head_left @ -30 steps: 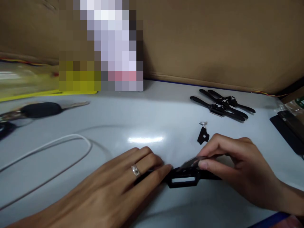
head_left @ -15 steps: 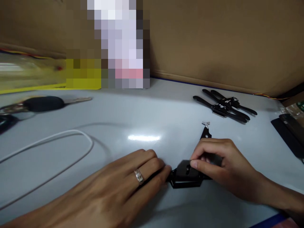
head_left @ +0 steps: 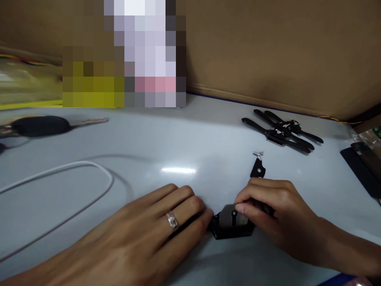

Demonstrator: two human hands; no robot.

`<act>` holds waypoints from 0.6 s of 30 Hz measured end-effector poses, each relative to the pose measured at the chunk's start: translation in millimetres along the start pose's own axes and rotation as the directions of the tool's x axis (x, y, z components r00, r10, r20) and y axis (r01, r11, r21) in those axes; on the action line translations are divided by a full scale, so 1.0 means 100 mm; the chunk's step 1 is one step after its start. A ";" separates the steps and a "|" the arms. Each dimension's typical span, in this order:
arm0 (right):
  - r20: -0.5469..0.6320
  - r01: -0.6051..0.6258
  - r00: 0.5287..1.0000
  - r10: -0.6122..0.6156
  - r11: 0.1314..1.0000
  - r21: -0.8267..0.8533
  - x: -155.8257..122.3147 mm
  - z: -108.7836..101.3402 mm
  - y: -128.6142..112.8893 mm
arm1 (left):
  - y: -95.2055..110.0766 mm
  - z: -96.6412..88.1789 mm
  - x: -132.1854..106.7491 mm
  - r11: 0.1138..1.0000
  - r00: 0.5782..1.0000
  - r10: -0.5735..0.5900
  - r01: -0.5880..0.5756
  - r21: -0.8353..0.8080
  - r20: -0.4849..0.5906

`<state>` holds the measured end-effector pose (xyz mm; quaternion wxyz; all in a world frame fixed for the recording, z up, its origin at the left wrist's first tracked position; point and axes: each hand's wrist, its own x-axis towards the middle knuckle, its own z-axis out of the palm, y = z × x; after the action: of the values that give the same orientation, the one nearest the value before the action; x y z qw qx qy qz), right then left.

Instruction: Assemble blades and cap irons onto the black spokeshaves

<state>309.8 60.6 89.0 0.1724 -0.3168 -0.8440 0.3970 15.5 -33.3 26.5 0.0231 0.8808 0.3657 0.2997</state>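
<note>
My left hand (head_left: 169, 222), with a ring on one finger, is closed around one handle of a black spokeshave (head_left: 233, 233) low on the table. The handle is mostly hidden under the fingers. On the spokeshave's body lies a dark grey blade (head_left: 226, 217) with a keyhole-shaped slot. Thumb and forefinger of my right hand (head_left: 270, 212) pinch the blade's upper right edge. Just beyond that hand, a small black cap piece (head_left: 258, 169) lies flat, with a silver wing-headed screw (head_left: 258, 154) at its far end.
Several black spokeshaves (head_left: 279, 133) lie in a heap toward the back right. A white cable (head_left: 101, 169) loops across the left side, below a black-headed key (head_left: 41, 125). Dark flat objects (head_left: 361, 171) sit at the right edge. A cardboard wall (head_left: 282, 51) borders the back.
The blade has shifted slightly on the spokeshave body and now catches more light, its slot showing more clearly. My right hand has moved slightly left and down. My left hand keeps its hold.
</note>
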 end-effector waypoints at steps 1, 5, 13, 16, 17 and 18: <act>-0.004 0.011 1.000 -0.011 1.000 0.005 0.00 0.00 0.00 | 0.00 0.01 0.00 1.000 1.000 0.003 -0.003 -0.007 -0.002; -0.008 0.029 1.000 -0.029 0.999 0.014 0.01 0.02 0.02 | -0.02 0.02 0.01 1.000 1.000 0.024 -0.024 0.015 -0.007; -0.038 0.067 0.997 -0.068 0.997 -0.044 -0.01 -0.02 -0.06 | 0.01 -0.01 -0.04 1.000 1.000 -0.025 0.025 0.015 0.000; -0.156 0.092 0.981 -0.118 0.982 -0.163 0.00 -0.15 -0.09 | 0.01 0.05 -0.16 0.996 0.996 -0.084 0.085 0.020 -0.032; -0.213 0.083 0.968 -0.132 0.971 -0.225 0.01 -0.21 -0.07 | 0.01 0.07 -0.20 0.995 0.995 -0.092 0.093 0.028 -0.038; -0.267 0.063 0.953 -0.143 0.956 -0.286 0.03 -0.27 -0.04 | 0.00 0.09 -0.25 0.996 0.995 -0.086 0.087 0.031 -0.041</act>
<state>320.6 75.8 108.7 0.2675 -0.3466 -0.8725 0.2171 6.7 -48.1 6.5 0.0144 0.8584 0.4087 0.3097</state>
